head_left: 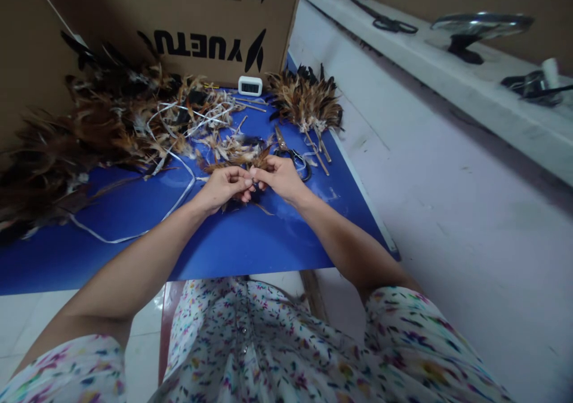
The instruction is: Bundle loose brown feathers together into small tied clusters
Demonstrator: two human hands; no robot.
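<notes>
My left hand [227, 187] and my right hand [280, 178] meet over the blue table [295, 242], thumbs and fingertips pinched together and touching. Between them they grip small feathers [265, 210], whose dark and brown ends stick out below the fingers; the pinched part is mostly hidden. Loose tan and white feathers [233, 147] lie just behind the hands. Beyond my right hand rest dark-handled scissors [281, 140], partly covered by it. A white ribbon [179, 197] loops across the table to the left of my left hand.
A large heap of brown feathers [111, 116] covers the left side. A feather bundle with sticks [307, 101] lies back right. A small digital clock [250, 86] stands before a cardboard box [197, 9]. Along the right wall, a ledge [416, 62] bears more scissors [394, 25].
</notes>
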